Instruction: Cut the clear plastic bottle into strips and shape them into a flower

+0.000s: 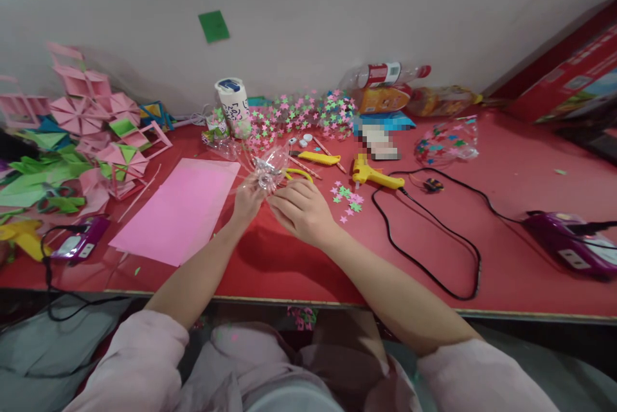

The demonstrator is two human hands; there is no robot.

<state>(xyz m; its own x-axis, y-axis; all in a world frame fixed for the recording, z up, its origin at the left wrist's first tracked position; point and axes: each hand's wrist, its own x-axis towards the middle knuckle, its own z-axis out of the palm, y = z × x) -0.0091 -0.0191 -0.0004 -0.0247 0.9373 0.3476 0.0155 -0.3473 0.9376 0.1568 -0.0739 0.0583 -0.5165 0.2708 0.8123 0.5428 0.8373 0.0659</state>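
Both my hands meet over the red table [506, 258]. My left hand [247, 200] holds a crinkled clear plastic piece [266, 171] from the left side. My right hand [303, 209] lies palm down just right of it, fingertips touching the plastic. A pink paper sheet [178, 209] lies flat to the left of my hands. Small pink and green paper stars [348, 197] are scattered to the right. Yellow-handled scissors [297, 173] lie just behind my right hand.
A yellow glue gun [371, 173] with a looping black cord [434, 264] lies right of centre. Folded pink and green paper crafts [87, 135] fill the left. A white tube [234, 105], star-covered pile [308, 113], bottles [385, 74] and purple power strips [563, 241] stand around.
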